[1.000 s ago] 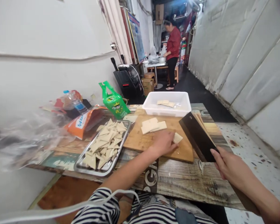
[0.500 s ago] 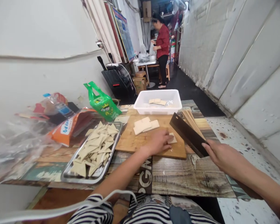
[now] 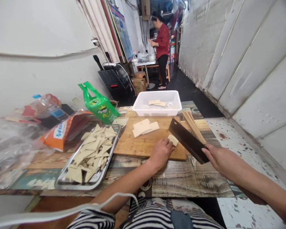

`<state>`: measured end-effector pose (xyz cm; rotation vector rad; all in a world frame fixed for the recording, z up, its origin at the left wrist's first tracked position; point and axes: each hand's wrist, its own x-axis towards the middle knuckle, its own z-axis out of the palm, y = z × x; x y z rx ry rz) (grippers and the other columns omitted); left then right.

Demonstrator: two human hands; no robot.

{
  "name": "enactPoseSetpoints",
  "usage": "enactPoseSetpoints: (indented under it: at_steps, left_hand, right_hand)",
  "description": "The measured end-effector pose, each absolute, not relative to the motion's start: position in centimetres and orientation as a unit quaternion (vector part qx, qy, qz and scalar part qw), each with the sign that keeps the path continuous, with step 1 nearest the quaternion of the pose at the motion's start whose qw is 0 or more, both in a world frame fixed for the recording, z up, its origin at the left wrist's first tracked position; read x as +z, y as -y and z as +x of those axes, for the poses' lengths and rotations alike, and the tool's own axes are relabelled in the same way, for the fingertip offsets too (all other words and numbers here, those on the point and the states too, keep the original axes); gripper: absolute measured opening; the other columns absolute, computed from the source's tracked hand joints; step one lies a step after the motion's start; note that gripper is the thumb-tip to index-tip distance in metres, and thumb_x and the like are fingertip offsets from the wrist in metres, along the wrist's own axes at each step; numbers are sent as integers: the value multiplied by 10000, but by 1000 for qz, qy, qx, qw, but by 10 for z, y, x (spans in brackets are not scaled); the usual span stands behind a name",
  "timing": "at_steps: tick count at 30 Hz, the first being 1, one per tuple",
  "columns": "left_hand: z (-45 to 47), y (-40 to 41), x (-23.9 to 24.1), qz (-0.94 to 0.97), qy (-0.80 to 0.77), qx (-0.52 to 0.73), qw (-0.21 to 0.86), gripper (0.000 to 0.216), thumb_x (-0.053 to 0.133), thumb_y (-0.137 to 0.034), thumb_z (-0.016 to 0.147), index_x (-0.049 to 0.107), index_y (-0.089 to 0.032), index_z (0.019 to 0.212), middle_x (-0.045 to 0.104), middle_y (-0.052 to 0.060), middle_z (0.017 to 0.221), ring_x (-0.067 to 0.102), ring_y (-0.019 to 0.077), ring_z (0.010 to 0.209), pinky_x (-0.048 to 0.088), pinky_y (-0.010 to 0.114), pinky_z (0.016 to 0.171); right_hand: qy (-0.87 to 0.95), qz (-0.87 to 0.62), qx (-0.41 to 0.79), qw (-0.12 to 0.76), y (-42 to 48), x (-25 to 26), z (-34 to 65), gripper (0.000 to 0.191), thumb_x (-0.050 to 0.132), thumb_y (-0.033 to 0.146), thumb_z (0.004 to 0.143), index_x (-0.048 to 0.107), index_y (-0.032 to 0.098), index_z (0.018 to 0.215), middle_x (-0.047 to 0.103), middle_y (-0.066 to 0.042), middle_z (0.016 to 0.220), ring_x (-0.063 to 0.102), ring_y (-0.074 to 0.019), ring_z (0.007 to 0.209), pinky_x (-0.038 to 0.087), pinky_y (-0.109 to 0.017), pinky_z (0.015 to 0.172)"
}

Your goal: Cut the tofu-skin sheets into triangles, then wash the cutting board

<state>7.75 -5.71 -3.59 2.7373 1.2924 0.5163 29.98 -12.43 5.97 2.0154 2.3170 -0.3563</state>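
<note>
The tofu slice (image 3: 173, 140) lies at the near right corner of the wooden cutting board (image 3: 143, 143), pinned under the left hand (image 3: 160, 152), whose fingers are curled down together on its near edge. Just right of it, the right hand (image 3: 218, 159) has its fingers clamped on the handle of a dark cleaver (image 3: 187, 140), the blade tilted above the board's right edge. Toward the table's near left corner sits a metal tray (image 3: 95, 181) heaped with cut triangles (image 3: 92, 152). Further along the board lie stacked uncut slices (image 3: 145, 127), with bamboo skewers (image 3: 193, 125) to their right. At the table's far edge stands a white plastic tub (image 3: 160, 109), and a green bag (image 3: 98, 105) to its left. Beyond, a person in a red top (image 3: 162, 39) stands at another counter.
</note>
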Motion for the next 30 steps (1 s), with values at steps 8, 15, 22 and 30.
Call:
enactPoseSetpoints:
  at_steps: [8,15,22,30]
  left_hand:
    - [76,62,-40,891,-407,200,-16,226,412,-217,937,620,-130,948,606,79,888,510,190,795,465,307,730]
    - [77,64,-37,888,-414,197,-11,218,437,-208,925,640,-126,926,601,77,863,504,188,790,459,305,721]
    - [78,63,-37,892,-416,179,-10,239,423,-210,931,647,-129,949,604,73,882,506,187,802,457,305,740]
    - [78,63,-34,892,-428,149,7,285,374,-216,947,645,-138,986,599,75,914,504,193,828,444,306,759]
  right_hand:
    - [-745,646,-152,68,125,73,288,282,219,292,968,464,197,866,648,-65,685,609,-207,593,316,-277,518]
    - [-739,652,-141,99,124,75,285,266,240,270,969,488,177,935,674,-87,739,644,-234,669,319,-294,543]
    - [-743,644,-151,108,123,80,284,271,234,251,969,488,168,924,672,-90,721,647,-230,658,307,-298,531]
    - [-750,638,-155,83,120,76,287,271,231,258,961,479,177,889,664,-90,689,643,-225,623,297,-298,519]
